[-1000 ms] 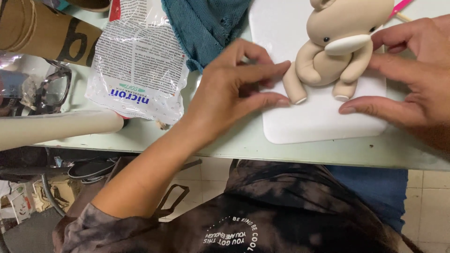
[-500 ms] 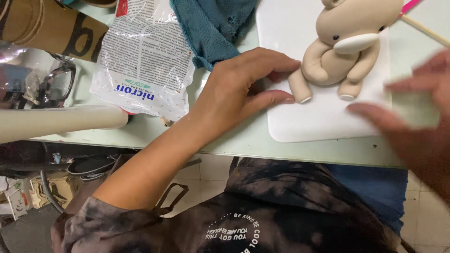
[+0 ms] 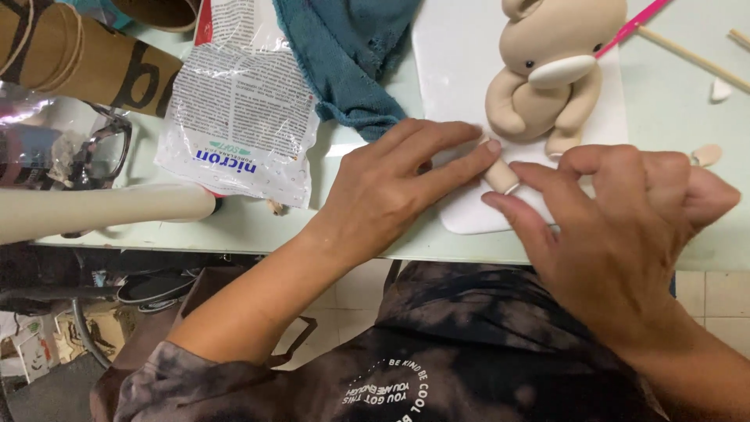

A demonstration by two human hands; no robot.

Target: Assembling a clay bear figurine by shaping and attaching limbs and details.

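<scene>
L hand (image 3: 398,184) flat; R hand (image 3: 617,227) fingertips touch clay leg (image 3: 500,175).

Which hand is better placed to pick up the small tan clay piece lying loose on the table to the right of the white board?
Right. The right hand lies on that side, nearest the small tan clay piece. The left hand rests flat across the white board, its fingers at the figure's leg, farther away.

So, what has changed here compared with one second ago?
The right hand left the board's right edge and moved left to the figure's lower leg, its fingers now on it. The left hand stayed flat on the white board, fingertips at that leg. Clay figure, towel and bag did not move.
</scene>
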